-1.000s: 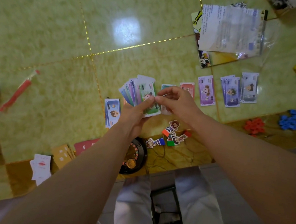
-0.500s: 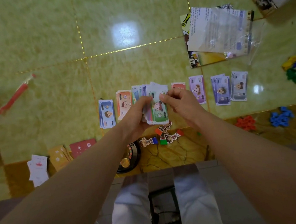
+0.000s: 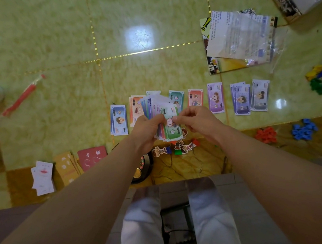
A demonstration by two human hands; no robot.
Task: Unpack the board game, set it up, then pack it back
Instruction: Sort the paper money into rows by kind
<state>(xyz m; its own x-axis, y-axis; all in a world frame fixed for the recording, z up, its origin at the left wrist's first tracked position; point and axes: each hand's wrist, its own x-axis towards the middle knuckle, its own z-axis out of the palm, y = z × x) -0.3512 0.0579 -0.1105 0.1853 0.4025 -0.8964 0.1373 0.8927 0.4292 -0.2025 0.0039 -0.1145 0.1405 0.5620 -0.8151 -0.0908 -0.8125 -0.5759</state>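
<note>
Both hands pinch paper: left hand (image 3: 145, 129) grips the fanned banknotes (image 3: 163, 118); right hand (image 3: 198, 120) pinches the green note (image 3: 172, 129) above the spinner (image 3: 144, 167).

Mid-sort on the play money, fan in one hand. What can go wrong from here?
1. The right hand pinches the green bill on top of the fan of bills gripped by the left hand; pulling it may drag neighbours out and scatter them.
2. The orange pile and teal pile lie partly hidden under the fan, so a bill could land on the wrong pile.
3. The character standees lie just under the wrists and might get knocked.
</note>
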